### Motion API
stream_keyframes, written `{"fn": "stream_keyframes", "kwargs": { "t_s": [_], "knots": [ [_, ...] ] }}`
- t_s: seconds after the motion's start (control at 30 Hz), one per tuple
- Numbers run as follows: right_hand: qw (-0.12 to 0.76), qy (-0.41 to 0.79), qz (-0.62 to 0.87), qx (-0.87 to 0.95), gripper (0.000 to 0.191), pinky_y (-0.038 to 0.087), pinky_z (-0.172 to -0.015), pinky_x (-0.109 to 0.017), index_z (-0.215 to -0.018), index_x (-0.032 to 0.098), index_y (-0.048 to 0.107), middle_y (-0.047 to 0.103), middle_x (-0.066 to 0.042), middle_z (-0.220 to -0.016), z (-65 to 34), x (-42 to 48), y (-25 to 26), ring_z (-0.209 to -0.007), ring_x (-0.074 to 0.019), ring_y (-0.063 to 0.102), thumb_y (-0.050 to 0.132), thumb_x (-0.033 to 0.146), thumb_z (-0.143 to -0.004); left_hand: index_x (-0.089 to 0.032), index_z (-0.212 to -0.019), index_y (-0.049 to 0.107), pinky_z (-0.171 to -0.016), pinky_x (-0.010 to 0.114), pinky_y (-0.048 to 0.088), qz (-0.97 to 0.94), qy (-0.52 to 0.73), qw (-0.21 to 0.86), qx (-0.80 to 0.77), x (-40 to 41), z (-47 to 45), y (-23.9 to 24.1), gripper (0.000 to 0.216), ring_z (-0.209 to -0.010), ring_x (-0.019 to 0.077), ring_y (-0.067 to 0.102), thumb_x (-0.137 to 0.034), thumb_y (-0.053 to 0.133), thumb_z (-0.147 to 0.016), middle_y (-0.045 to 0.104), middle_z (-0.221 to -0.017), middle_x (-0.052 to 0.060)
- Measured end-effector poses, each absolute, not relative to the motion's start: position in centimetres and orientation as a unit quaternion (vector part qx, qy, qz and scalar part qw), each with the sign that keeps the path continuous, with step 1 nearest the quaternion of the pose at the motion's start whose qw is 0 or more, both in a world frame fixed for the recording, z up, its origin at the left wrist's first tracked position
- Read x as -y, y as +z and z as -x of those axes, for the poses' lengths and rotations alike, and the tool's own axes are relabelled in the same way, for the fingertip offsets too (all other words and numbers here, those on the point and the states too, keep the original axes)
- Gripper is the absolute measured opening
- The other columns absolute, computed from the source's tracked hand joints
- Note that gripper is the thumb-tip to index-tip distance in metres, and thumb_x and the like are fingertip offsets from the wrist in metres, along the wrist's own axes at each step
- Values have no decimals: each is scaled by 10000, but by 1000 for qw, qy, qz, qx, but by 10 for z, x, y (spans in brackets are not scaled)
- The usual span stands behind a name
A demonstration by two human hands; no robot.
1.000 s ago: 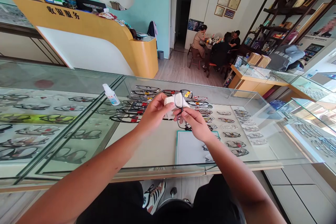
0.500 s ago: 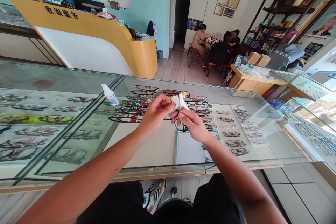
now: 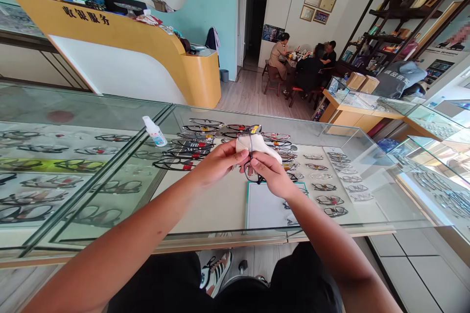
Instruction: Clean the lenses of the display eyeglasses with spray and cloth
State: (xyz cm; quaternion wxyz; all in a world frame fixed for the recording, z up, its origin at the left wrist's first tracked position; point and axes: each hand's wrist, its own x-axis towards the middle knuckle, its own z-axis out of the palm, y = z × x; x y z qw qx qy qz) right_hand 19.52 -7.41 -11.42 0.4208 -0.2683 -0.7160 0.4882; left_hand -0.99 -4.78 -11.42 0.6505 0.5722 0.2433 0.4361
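Note:
Above the glass display counter (image 3: pixel 205 215) I hold a pair of black-framed glasses (image 3: pixel 251 168). My right hand (image 3: pixel 272 174) grips the frame, fingers closed round it. My left hand (image 3: pixel 217 162) pinches a white cloth (image 3: pixel 257 145) against the upper part of the glasses. Both hands meet over the counter's middle, above rows of spectacle frames (image 3: pixel 191 151) lying under the glass.
A small white spray bottle (image 3: pixel 154 131) lies on the glass to the left. A white tray with a teal edge (image 3: pixel 264 208) sits inside the case below my hands. Beyond stand a yellow reception desk (image 3: pixel 121 54) and people seated at a table (image 3: pixel 304 66).
The cloth has slid up and spread over the top of the glasses. My hands have shifted slightly lower and closer together.

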Motion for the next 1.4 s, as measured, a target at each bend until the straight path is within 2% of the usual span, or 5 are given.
{"fn": "stream_keyframes", "kwargs": {
  "t_s": [0.23, 0.4, 0.63, 1.07, 1.4],
  "knots": [
    [434, 525, 253, 687, 506, 525, -838, -365, -1014, 229, 781, 733, -50, -941, -197, 70, -115, -820, -195, 607, 614, 703, -1071, -195, -853, 658, -719, 310, 483, -552, 449, 657, -248, 50, 12, -117, 509, -765, 180, 574, -674, 793, -959, 561, -797, 15],
    [434, 530, 250, 684, 505, 519, -842, -367, -1032, 222, 790, 727, -61, -976, -195, 72, -119, -829, -195, 593, 633, 702, -1063, -213, -998, 712, -665, 286, 492, -513, 492, 641, -291, 47, 14, -117, 482, -730, 160, 566, -663, 859, -904, 612, -844, 10],
    [417, 559, 239, 676, 521, 505, -829, -355, -1040, 207, 797, 750, -75, -998, -193, 73, -121, -838, -190, 579, 642, 705, -1058, -207, -999, 654, -676, 325, 571, -602, 447, 625, -218, 47, 16, -107, 377, -640, 179, 656, -567, 764, -1023, 618, -697, -15],
    [372, 583, 238, 682, 552, 508, -836, -345, -1040, 180, 834, 756, -78, -944, -199, 76, -118, -854, -188, 574, 652, 701, -1058, -170, -977, 670, -629, 295, 617, -653, 396, 617, -189, 46, 24, -98, 340, -652, 185, 731, -359, 941, -894, 720, -705, 2],
    [410, 563, 231, 680, 528, 498, -802, -334, -1031, 175, 793, 754, -71, -939, -197, 72, -118, -817, -178, 589, 640, 678, -1075, -199, -1049, 601, -624, 265, 536, -664, 443, 574, -183, 48, 17, -107, 421, -627, 147, 648, -595, 741, -1038, 587, -705, -36]
  ]
}}
